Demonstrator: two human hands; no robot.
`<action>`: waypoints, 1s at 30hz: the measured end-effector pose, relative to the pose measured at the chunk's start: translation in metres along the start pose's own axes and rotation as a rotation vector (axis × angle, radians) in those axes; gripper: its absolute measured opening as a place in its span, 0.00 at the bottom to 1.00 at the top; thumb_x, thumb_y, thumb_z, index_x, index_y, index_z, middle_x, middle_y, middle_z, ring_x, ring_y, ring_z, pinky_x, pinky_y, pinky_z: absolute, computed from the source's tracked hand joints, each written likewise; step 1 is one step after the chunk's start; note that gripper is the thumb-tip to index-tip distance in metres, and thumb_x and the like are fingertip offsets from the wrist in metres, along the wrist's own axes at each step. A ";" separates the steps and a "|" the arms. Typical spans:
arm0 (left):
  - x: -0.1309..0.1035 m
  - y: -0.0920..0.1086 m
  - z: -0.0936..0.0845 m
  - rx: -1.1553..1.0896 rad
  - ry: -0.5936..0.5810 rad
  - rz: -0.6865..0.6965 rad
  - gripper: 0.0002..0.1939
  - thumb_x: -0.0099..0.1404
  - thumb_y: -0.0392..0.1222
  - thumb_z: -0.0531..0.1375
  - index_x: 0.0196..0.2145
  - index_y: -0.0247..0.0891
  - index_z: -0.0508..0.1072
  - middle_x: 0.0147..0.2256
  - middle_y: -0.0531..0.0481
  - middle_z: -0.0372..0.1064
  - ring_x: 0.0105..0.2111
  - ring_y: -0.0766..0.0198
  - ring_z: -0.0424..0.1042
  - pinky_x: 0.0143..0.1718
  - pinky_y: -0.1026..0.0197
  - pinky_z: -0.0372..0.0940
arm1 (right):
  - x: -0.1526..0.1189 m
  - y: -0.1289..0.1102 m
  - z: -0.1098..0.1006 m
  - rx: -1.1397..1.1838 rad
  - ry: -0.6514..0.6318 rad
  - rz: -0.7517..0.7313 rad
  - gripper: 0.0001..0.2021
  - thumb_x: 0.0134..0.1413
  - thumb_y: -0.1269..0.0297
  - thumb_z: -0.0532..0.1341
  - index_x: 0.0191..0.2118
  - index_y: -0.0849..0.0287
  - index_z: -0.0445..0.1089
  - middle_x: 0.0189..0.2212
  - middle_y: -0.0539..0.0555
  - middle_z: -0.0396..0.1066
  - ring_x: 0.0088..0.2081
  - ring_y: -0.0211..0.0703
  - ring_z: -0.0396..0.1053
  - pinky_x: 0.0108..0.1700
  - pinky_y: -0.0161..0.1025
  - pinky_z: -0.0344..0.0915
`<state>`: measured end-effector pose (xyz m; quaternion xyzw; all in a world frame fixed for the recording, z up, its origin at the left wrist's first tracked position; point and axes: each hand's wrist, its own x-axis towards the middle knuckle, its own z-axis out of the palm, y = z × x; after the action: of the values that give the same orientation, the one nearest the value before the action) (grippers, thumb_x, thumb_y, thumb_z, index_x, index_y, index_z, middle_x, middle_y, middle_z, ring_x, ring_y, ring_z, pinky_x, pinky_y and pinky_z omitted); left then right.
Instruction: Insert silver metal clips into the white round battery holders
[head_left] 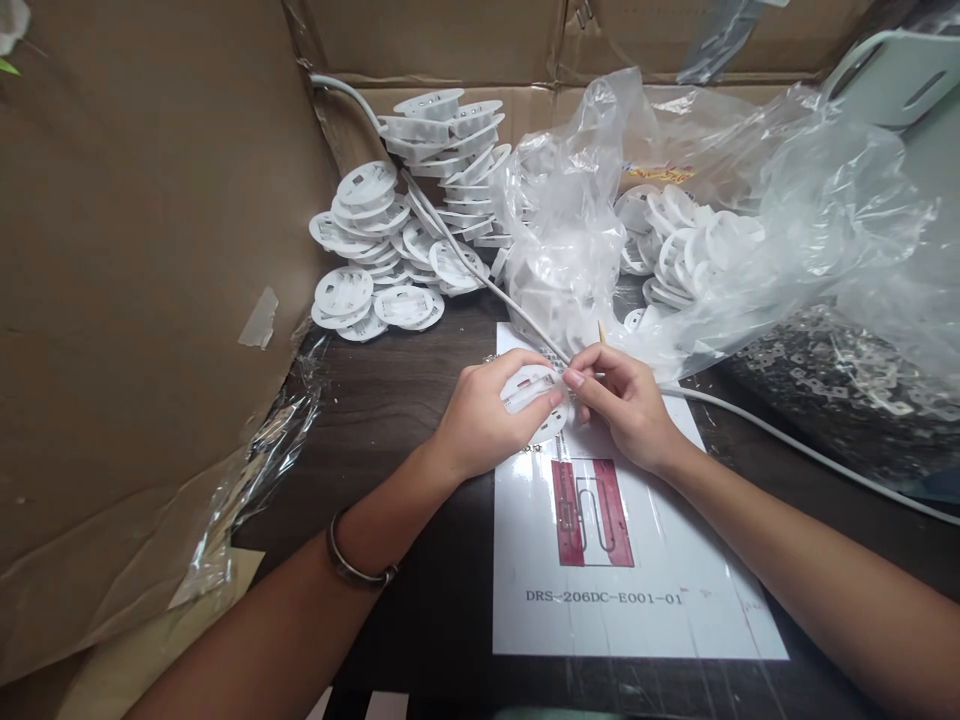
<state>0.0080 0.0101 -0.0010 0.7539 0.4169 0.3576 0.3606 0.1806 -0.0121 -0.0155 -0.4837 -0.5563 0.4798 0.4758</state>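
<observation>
Above the sheet (637, 630), one disc (546, 428), apparently in progress, is gripped by the left hand (484, 415); the right hand (626, 405) is pinched at its rim, contents unclear. Whether the bench (375, 400)'s rear piles (405, 225) are finished cannot be told.

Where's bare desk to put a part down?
Dark tabletop: mostly bare between cardboard wall, white disc stacks and left hand; another patch between left forearm and printed sheet. Crowded: the back, under stacks and plastic bag, and the right, with metal pieces and cable.
</observation>
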 end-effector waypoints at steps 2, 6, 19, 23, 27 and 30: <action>0.000 0.000 -0.001 -0.021 -0.029 0.013 0.09 0.59 0.40 0.63 0.38 0.38 0.73 0.34 0.51 0.76 0.35 0.62 0.75 0.36 0.62 0.67 | 0.000 0.000 0.000 -0.021 -0.022 0.011 0.14 0.54 0.53 0.64 0.29 0.59 0.66 0.17 0.44 0.54 0.19 0.32 0.56 0.23 0.34 0.52; -0.001 0.000 -0.003 -0.044 -0.075 0.048 0.07 0.60 0.40 0.61 0.38 0.39 0.72 0.35 0.51 0.75 0.35 0.62 0.74 0.37 0.62 0.67 | 0.001 0.001 0.001 -0.031 -0.039 0.020 0.16 0.52 0.53 0.65 0.27 0.59 0.65 0.18 0.45 0.56 0.20 0.32 0.55 0.23 0.34 0.50; -0.001 0.000 -0.004 -0.114 -0.096 -0.005 0.07 0.62 0.43 0.59 0.38 0.39 0.71 0.32 0.53 0.72 0.32 0.65 0.71 0.32 0.63 0.65 | 0.000 0.003 -0.002 0.057 -0.048 0.001 0.13 0.55 0.54 0.64 0.29 0.59 0.66 0.17 0.45 0.57 0.20 0.33 0.56 0.23 0.34 0.53; 0.000 0.000 -0.005 -0.131 -0.073 0.003 0.06 0.61 0.40 0.59 0.37 0.39 0.70 0.32 0.53 0.71 0.30 0.66 0.70 0.33 0.63 0.64 | 0.000 0.007 -0.002 0.280 0.109 -0.089 0.11 0.54 0.56 0.62 0.36 0.56 0.64 0.21 0.45 0.56 0.20 0.33 0.57 0.23 0.35 0.58; 0.000 0.000 -0.005 -0.153 -0.072 0.010 0.06 0.61 0.40 0.60 0.37 0.38 0.72 0.33 0.52 0.73 0.32 0.65 0.71 0.36 0.63 0.64 | 0.002 0.008 -0.001 0.298 0.187 -0.142 0.15 0.52 0.53 0.62 0.38 0.54 0.59 0.22 0.44 0.56 0.19 0.33 0.58 0.21 0.35 0.59; 0.000 0.000 -0.004 -0.171 -0.103 0.005 0.08 0.60 0.39 0.60 0.38 0.37 0.74 0.32 0.52 0.74 0.30 0.66 0.70 0.32 0.64 0.64 | 0.001 0.007 0.001 0.215 0.211 -0.152 0.15 0.54 0.53 0.63 0.37 0.54 0.58 0.20 0.42 0.57 0.16 0.32 0.58 0.18 0.33 0.56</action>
<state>0.0045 0.0109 0.0006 0.7387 0.3640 0.3537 0.4436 0.1796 -0.0105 -0.0221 -0.4343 -0.4839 0.4458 0.6153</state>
